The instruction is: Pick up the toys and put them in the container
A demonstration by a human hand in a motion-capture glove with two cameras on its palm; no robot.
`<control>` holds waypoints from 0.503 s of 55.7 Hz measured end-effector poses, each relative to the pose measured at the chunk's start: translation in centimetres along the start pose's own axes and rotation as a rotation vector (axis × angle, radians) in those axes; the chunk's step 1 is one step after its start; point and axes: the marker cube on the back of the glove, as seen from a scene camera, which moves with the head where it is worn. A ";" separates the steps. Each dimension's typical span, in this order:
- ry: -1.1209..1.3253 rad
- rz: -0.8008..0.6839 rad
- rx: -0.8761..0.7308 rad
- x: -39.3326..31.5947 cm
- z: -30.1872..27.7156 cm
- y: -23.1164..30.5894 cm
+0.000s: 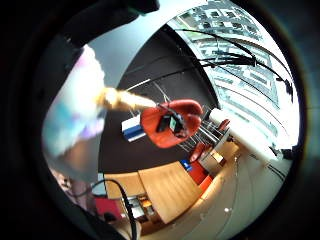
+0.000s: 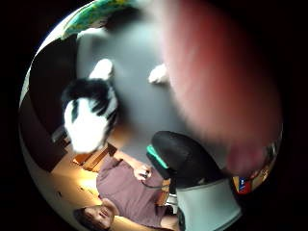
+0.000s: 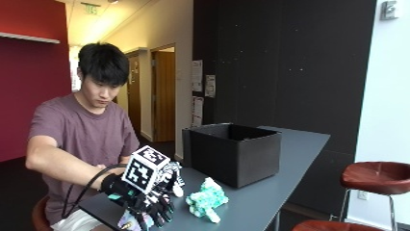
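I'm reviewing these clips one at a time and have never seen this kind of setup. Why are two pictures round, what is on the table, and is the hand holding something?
There is no robot here. A person sits at a grey table and works with a gloved right hand. The ordinary picture comes from a camera beside the table. The two round ones come from very wide-angle cameras on that hand's palm, one at the thumb side, one at the little finger side.

On the table stand a black open container and, in front of it, a green and white soft toy. A black and white plush toy lies on the table next to the hand. The hand is lowered onto a pale, multicoloured toy at the table's near edge; that toy fills much of the little finger side view, so it is close to the palm. Whether the fingers actually grip it cannot be made out.
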 end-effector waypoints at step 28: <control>-0.192 0.030 0.017 -3.6 -2.9 -0.4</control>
